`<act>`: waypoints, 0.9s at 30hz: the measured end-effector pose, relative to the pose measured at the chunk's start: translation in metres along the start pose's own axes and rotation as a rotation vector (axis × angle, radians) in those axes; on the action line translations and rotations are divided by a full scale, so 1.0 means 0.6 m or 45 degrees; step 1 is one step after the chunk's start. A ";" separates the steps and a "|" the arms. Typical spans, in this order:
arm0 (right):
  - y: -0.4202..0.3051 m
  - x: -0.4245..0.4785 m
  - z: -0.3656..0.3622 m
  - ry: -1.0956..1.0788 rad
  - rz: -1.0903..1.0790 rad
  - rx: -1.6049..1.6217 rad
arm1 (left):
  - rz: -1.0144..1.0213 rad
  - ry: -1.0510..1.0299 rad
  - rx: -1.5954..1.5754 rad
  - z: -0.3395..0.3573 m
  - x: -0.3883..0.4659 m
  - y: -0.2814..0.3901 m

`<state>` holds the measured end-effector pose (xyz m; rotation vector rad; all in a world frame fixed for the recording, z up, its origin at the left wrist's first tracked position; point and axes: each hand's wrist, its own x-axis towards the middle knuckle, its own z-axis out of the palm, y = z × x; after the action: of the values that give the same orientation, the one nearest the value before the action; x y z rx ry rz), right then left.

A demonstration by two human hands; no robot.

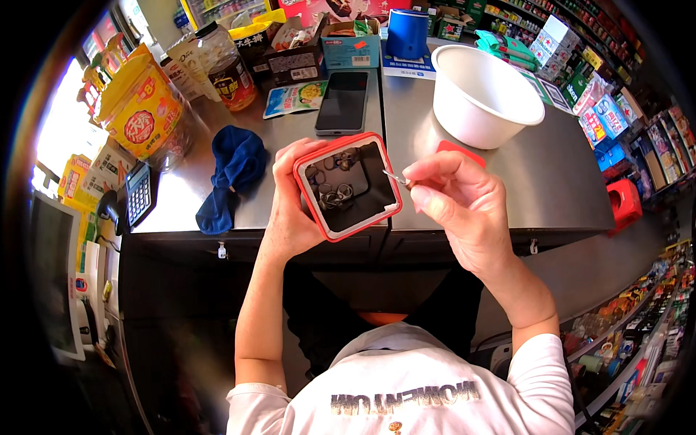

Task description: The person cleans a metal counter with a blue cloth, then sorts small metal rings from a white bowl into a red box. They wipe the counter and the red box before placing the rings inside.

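My left hand (291, 201) grips a square box with a red rim (353, 234), tilted so that its opening faces me. Inside the dark box lie several small metal ring-like pieces (337, 196), too small to name exactly. Between thumb and fingertips, my right hand (462, 206) pinches a small thin metal piece (392, 177) beside the box's right rim. Part of that piece is hidden by the fingers. Behind the right hand, a flat red object (461, 151) shows on the metal countertop (413, 212), mostly covered.
A dark blue cloth (234, 168) lies left of the box. Beyond it are a smartphone (343, 103), a snack packet (293, 99) and plastic jars (144, 117). A white plastic tub (484, 109) stands at right, near a blue cup (406, 35). A calculator (140, 193) sits far left.
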<state>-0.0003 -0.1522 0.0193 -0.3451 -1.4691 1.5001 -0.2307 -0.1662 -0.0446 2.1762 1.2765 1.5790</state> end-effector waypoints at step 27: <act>-0.027 0.002 0.004 -0.095 -0.405 -0.657 | -0.088 0.084 -0.160 0.006 -0.002 0.000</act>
<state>0.0041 -0.1561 0.0345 -0.3413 -1.8666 0.8791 -0.2275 -0.1658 -0.0468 1.9997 1.2210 1.6685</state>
